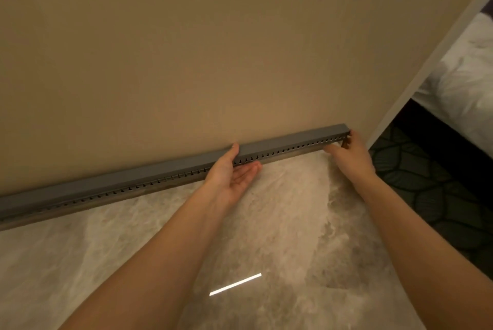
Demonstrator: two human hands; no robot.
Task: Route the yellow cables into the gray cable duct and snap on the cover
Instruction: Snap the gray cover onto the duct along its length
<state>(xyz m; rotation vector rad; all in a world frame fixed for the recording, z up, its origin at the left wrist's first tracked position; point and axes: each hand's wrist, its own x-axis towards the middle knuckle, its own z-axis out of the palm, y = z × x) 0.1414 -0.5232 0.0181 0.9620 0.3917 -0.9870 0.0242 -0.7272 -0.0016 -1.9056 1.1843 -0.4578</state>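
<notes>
Duct (293, 141) cut off at left; my left hand (229, 169), fingers straight, thumb on top; my right hand (352, 155) at its end, possibly pinching.

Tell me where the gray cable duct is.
In the head view, the gray cable duct runs along the foot of the beige wall above the marble floor, left hand partway along it, right hand at its right end.

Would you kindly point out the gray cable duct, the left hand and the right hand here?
gray cable duct (280, 143): head view, top cover between the hands.
left hand (230, 171): head view, middle of the upturned palm.
right hand (352, 155): head view, back of the hand.
</notes>
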